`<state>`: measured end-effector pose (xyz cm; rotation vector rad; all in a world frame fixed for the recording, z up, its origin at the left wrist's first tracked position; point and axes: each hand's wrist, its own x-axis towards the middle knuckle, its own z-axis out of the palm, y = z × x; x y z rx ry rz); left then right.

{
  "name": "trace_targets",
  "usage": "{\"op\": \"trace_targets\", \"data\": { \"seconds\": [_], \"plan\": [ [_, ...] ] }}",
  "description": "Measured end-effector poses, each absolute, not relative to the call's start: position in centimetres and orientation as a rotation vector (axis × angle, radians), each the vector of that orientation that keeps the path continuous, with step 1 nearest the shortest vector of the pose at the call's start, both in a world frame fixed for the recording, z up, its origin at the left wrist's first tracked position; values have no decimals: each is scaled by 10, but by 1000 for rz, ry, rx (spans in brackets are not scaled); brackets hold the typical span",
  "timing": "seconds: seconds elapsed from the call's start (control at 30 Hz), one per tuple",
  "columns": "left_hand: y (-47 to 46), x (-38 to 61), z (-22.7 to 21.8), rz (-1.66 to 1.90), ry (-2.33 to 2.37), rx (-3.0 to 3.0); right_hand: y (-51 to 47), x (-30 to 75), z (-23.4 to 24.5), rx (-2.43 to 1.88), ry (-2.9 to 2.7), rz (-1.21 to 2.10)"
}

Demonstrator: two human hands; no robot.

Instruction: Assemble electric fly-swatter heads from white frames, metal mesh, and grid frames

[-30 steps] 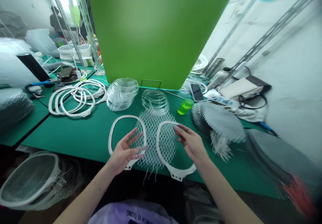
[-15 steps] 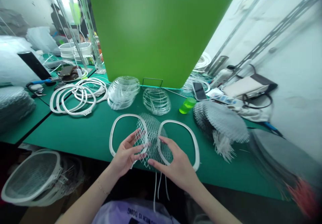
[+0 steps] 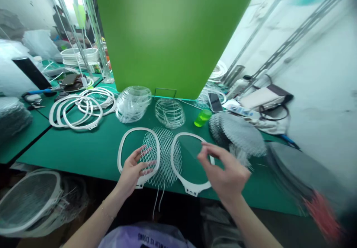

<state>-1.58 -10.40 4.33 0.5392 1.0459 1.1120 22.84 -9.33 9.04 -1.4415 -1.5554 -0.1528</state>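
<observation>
My left hand (image 3: 133, 170) lies open, fingers spread on the soft white plastic mesh (image 3: 165, 166), which spans the gap between a stiff white oval plastic hoop (image 3: 118, 155) and a matching right hoop (image 3: 172, 158) on the green surface (image 3: 69, 147). My right hand (image 3: 225, 168) hovers, fingers loosely curled, apparently empty. The mesh looks light and floppy, so I'd hold the rigid hoop rims. I can't tell what's in the translucent lime-green cup (image 3: 202, 118).
</observation>
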Motion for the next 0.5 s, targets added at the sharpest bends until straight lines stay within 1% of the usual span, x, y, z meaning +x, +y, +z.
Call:
{"op": "trace_targets", "data": {
  "seconds": [0.03, 0.1, 0.17, 0.2, 0.23, 0.27, 0.37, 0.4, 0.43, 0.5],
  "plan": [
    [-103, -16, 43, 1105, 1049, 532, -85, 237, 96, -1488, -1430, -131],
    [-102, -17, 43, 1094, 1083, 533, -66, 260, 108, -1563, -1170, 44],
    [-102, -16, 41, 1080, 1141, 548, -49, 289, 122, -1553, -959, 246],
    [-101, -16, 40, 1074, 1162, 555, -42, 306, 130, -1526, -889, 280],
    [-101, -16, 40, 1071, 1170, 558, -37, 323, 137, -1504, -857, 236],
    [-101, -16, 39, 1073, 1164, 556, -33, 340, 143, -1497, -852, 115],
    [-101, -16, 39, 1097, 1114, 514, -25, 386, 153, -1580, -1022, -413],
    [-101, -17, 40, 1109, 1097, 496, -22, 397, 151, -1637, -1133, -530],
    [-101, -17, 41, 1124, 1079, 480, -19, 406, 147, -1708, -1254, -586],
    [-101, -17, 44, 1161, 1047, 460, -11, 414, 133, -1841, -1522, -540]
  ]
}}
